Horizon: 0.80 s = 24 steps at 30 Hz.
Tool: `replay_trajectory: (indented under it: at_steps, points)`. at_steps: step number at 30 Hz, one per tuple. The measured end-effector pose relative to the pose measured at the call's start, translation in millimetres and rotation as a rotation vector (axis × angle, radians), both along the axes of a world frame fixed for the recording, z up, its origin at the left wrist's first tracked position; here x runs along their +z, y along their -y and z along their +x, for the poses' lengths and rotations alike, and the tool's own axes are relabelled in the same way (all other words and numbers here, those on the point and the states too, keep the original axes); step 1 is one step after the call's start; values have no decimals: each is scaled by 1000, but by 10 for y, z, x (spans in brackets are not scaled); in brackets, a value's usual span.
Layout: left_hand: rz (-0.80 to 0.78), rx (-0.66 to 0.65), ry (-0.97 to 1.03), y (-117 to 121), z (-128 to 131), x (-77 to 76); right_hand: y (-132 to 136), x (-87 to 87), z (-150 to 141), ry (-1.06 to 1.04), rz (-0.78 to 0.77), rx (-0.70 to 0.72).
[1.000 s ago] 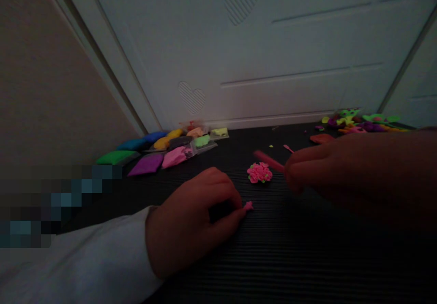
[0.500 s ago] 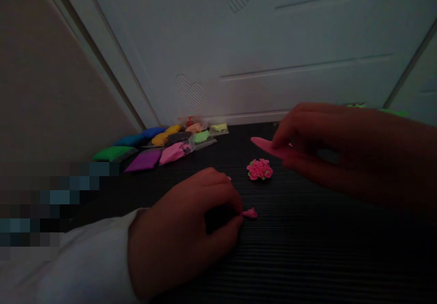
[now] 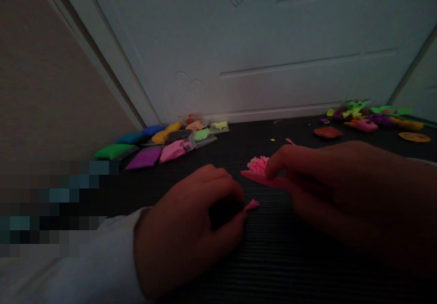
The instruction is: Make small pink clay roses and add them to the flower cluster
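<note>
Pink clay bud (image 3: 253, 205), tapered and ruffled at its free end, sits at five o'clock from the view's centre, its narrow end pinched between the fingers of the left hand (image 3: 191, 231). Fingers of the right hand (image 3: 334, 185) clamp a smooth, pointed pink blade (image 3: 257, 178) at the bud's one o'clock. On the finely ribbed table (image 3: 269, 258), a crinkly petalled cluster (image 3: 257, 164) lies at twelve, plump packets (image 3: 145, 157) at ten.

The flat tool (image 3: 256, 177) is pink, like the small piece (image 3: 252, 205); the ruffled cluster (image 3: 258, 164) is brighter pink flecked with green. Fine lines stripe the black tabletop (image 3: 266, 249). Packets (image 3: 175, 152) show green, blue, purple, pink, orange and yellow. Striped hearts (image 3: 190, 88) pattern the pale door (image 3: 290, 35); the sleeve (image 3: 112, 249) is white.
</note>
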<state>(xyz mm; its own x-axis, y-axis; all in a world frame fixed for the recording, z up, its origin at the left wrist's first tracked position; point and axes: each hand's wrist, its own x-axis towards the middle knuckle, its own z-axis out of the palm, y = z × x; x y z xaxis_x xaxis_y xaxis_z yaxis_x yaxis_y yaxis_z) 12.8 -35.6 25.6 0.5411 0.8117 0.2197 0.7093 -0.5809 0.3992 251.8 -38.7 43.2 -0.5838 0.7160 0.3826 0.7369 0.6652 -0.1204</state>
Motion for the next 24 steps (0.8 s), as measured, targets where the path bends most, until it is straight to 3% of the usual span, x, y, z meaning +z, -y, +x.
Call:
replay_trajectory:
  at_steps: [7, 12, 17, 24]
  points:
    - [10, -53, 4, -10, 61, -18, 28, -28, -52, -104, 10, 82]
    - [60, -98, -39, -57, 54, -10, 95, -103, -76, -111, 69, -19]
    - [153, -74, -74, -68, 40, -7, 196, -184, -105, 16, 143, -110]
    - [211, -67, -88, -65, 71, 6, 267, -497, -273, -25, 358, -257]
